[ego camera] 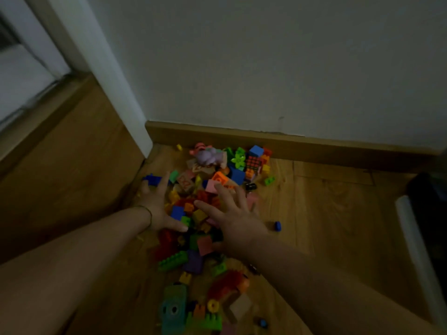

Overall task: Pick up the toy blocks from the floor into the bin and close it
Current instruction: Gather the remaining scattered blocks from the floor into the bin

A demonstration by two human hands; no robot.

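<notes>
Left hand (157, 207) and right hand (233, 220) over toy blocks (219, 179) on floor (326, 213).
Fingers (223, 193) spread, empty; blocks seem light, hard; scoop from both sides.

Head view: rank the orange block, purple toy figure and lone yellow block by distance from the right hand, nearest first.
1. orange block, just past the fingertips of the right hand.
2. purple toy figure, farther back and slightly left.
3. lone yellow block, back-left by the baseboard.
</notes>
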